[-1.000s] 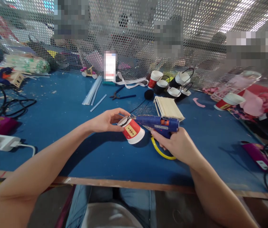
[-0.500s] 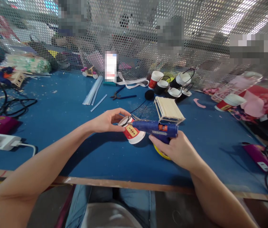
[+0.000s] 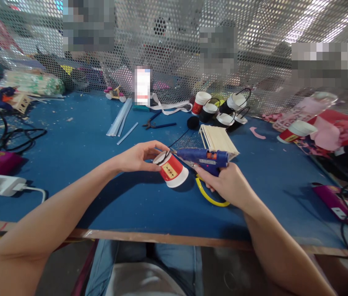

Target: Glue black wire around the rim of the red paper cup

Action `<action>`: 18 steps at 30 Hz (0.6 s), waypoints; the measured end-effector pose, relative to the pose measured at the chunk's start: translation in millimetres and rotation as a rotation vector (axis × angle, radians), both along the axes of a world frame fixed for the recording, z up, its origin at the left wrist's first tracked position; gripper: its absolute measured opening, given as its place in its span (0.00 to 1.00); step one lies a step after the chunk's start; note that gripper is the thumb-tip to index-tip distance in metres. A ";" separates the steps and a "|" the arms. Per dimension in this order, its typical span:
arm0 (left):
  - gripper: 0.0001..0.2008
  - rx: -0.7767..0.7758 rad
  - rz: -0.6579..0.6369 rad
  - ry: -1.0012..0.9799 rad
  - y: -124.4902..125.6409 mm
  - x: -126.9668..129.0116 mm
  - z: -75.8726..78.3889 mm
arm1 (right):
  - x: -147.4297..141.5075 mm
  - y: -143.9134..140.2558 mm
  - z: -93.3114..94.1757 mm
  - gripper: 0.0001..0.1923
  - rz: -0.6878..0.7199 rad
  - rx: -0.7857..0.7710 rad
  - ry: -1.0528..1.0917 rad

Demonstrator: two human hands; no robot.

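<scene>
My left hand grips a red and white paper cup by its base end; the cup lies tilted, with its wider rim toward the lower right. A black cord runs across the base and trails back to a black ball of cord. In my right hand is a blue glue gun, its nozzle close to the edge of the cup's base; whether it touches I cannot tell. Under the right hand, a yellow ring-shaped handle shows in part.
Behind the hands lie pliers, glue sticks and a small wooden stick rack. Several black cups with cord handles stand by the mesh panel. Purple power strips sit at both sides.
The glue gun has lifted slightly, its nozzle shifting from the cup's front to the far edge of its base. More of the cup's label and the yellow handle shows. My left hand stays put.
</scene>
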State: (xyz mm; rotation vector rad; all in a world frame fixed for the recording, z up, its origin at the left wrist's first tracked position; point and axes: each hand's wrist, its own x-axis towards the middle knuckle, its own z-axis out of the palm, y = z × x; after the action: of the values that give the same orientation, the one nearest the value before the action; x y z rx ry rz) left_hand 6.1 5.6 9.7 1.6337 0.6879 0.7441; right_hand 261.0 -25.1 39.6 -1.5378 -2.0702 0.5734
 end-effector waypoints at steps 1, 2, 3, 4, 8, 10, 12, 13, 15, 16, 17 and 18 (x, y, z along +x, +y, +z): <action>0.24 -0.001 -0.002 0.000 -0.1 -0.1 0.3 | -0.5 -0.9 1.3 0.13 -0.006 -0.001 0.003; 0.25 -0.001 -0.005 0.000 -0.2 -0.4 0.4 | -0.9 -1.9 2.8 0.13 -0.012 -0.001 0.008; 0.25 0.000 -0.009 0.000 -0.1 -0.7 0.5 | -1.2 -2.9 4.1 0.13 -0.017 0.001 0.015; 0.25 0.003 -0.011 -0.002 0.0 -1.0 0.4 | -1.3 -3.6 5.1 0.12 -0.020 0.004 0.021; 0.25 0.002 -0.002 -0.003 0.5 -1.5 -0.3 | 0.3 -3.2 3.6 0.12 -0.002 0.040 0.037; 0.25 0.000 0.003 -0.003 0.5 -1.2 -0.3 | 1.5 -2.6 1.5 0.13 -0.002 0.021 0.041; 0.25 -0.002 0.004 -0.003 0.4 -0.8 -0.1 | 1.9 -2.9 1.0 0.14 -0.002 -0.028 0.041; 0.25 -0.003 0.004 -0.001 0.3 -0.7 0.0 | 1.7 -3.4 1.6 0.14 0.001 -0.049 0.042; 0.25 -0.007 0.005 0.003 0.4 -0.8 -0.2 | 0.7 -4.8 3.8 0.13 0.004 -0.062 0.047; 0.25 -0.007 0.005 0.004 0.5 -1.0 -0.5 | 0.1 -5.3 4.9 0.13 0.000 -0.052 0.048; 0.25 -0.005 0.003 0.002 0.7 -1.2 -0.9 | -0.5 -5.6 5.8 0.12 -0.008 -0.040 0.046; 0.25 -0.002 0.001 -0.001 0.9 -1.4 -1.3 | -1.0 -5.8 6.3 0.12 -0.017 -0.033 0.040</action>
State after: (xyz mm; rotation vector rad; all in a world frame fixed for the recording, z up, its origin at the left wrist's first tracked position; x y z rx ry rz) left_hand 4.7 6.5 8.3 1.6315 0.6887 0.7442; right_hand 260.0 -30.9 45.9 -1.5490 -2.0256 0.6299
